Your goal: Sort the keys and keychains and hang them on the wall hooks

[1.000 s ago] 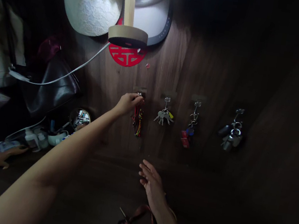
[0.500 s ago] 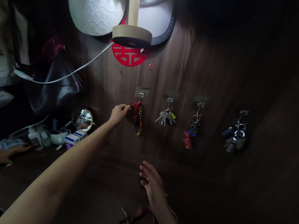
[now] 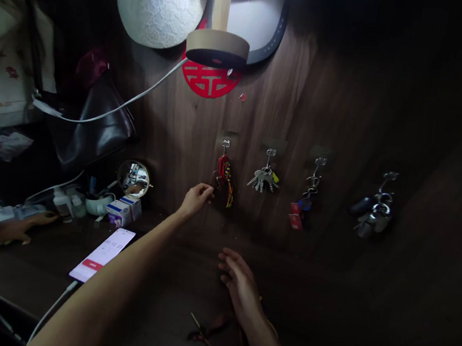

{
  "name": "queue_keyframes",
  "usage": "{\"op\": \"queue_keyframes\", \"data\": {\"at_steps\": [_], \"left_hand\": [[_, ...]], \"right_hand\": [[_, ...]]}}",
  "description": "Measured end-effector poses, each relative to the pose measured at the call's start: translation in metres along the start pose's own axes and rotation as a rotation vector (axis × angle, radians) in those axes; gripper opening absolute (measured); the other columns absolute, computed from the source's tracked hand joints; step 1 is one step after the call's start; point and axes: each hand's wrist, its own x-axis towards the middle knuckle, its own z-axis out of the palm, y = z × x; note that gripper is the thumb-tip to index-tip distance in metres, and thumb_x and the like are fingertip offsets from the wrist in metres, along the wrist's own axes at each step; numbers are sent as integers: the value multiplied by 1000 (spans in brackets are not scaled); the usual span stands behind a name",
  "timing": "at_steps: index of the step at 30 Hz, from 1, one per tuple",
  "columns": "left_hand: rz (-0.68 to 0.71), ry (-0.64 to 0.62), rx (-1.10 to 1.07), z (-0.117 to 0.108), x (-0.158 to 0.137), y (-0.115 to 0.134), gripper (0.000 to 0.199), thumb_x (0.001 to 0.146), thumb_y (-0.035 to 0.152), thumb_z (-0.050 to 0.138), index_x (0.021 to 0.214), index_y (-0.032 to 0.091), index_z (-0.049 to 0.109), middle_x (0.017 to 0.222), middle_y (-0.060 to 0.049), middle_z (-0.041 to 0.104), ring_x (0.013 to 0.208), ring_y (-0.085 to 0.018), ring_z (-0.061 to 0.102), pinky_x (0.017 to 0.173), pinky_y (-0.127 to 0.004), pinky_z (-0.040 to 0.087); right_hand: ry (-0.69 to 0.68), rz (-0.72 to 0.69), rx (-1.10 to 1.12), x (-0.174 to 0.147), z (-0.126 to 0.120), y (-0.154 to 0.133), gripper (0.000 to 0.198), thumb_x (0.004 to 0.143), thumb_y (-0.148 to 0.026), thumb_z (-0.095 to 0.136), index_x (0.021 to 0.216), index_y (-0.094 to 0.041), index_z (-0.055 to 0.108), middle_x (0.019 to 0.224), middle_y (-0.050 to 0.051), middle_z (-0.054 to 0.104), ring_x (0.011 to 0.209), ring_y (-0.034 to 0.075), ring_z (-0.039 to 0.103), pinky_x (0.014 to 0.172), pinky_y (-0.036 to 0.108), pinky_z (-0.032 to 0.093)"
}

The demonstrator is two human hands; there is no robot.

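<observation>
A bundle of red and multicoloured braided cords (image 3: pixel 225 175) hangs from a small metal hook on the wood panel. Just below and to the left of it is my left hand (image 3: pixel 197 200), thumb and fingers pinched together beside a dark thin loop; whatever lies between the fingertips is too small to make out. Lower down, my right hand (image 3: pixel 238 281) hovers with its fingers loosely apart and nothing in them. Under its wrist, reddish-brown straps (image 3: pixel 210 337) lie on the dark table, partly hidden by the forearm.
Three more hooks hold a key bunch (image 3: pixel 263 179), keys with red tags (image 3: pixel 296 214) and a dark fob with keys (image 3: pixel 374 215). A lamp (image 3: pixel 217 48) and caps hang above. Left are a lit phone (image 3: pixel 102 255), boxes (image 3: pixel 123 212), a round mirror (image 3: pixel 133 179) and a black bag (image 3: pixel 94 129).
My left hand has dropped from beside the upper red cords to their lower left. My right hand stays nearly still. The view has shifted, bringing the phone into sight.
</observation>
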Motion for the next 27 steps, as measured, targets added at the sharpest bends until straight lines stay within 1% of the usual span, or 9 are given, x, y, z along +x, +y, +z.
{"op": "queue_keyframes", "data": {"at_steps": [7,11,15,21,27], "left_hand": [[-77,-33,-91,2,-38,-16,25,76,38,55,82,14,60,69,-1,63,50,-8,52,50,-19,39],[-127,-43,-110,1,-67,-32,26,75,39,55,80,14,60,67,-1,61,51,-8,51,50,-19,39],[-168,-57,-103,-5,-92,-45,25,73,39,57,76,14,60,63,1,59,51,-8,50,52,-19,39],[-202,-102,-25,-17,-116,-53,27,75,41,55,79,15,61,65,1,60,54,-9,52,54,-20,39],[-171,-137,24,-24,-138,-55,30,79,43,52,83,15,61,68,-1,62,57,-11,54,57,-21,41]], "right_hand": [[0,15,-15,1,-3,2,29,62,-35,72,89,-23,69,90,3,68,70,13,59,54,20,41],[23,16,-9,0,-1,1,30,60,-34,73,88,-22,69,90,3,68,70,13,59,53,20,41],[39,23,26,1,0,0,31,57,-33,75,85,-22,69,87,3,69,67,12,59,53,20,40],[70,27,61,0,0,-4,28,53,-31,77,79,-23,70,81,0,70,64,10,58,52,19,39],[112,-2,133,1,-3,-14,26,52,-28,77,76,-22,69,77,-2,69,62,9,57,52,18,39]]}}
